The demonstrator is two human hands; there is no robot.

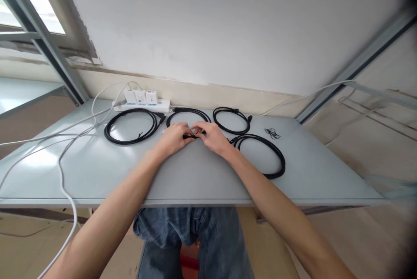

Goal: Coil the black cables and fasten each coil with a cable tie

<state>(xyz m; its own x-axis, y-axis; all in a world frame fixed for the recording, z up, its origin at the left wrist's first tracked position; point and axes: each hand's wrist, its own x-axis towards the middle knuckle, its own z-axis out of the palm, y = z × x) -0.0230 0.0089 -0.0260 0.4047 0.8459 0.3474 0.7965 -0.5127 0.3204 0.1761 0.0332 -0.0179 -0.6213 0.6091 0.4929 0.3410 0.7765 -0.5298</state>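
Observation:
Both hands meet at the middle of a grey table (195, 174). My left hand (174, 137) and my right hand (213, 136) have their fingers pinched together on the near edge of a coiled black cable (189, 114). A short black piece of it shows between the fingertips. Three more black cable coils lie around: a large one (130, 127) to the left, a small one (232, 120) behind my right hand, and a large one (263, 155) to the right.
A white power strip (143, 104) with white chargers plugged in sits at the table's back edge by the wall. White cables (61, 170) trail over the left side and off the front. A small bundle of black ties (272, 133) lies right.

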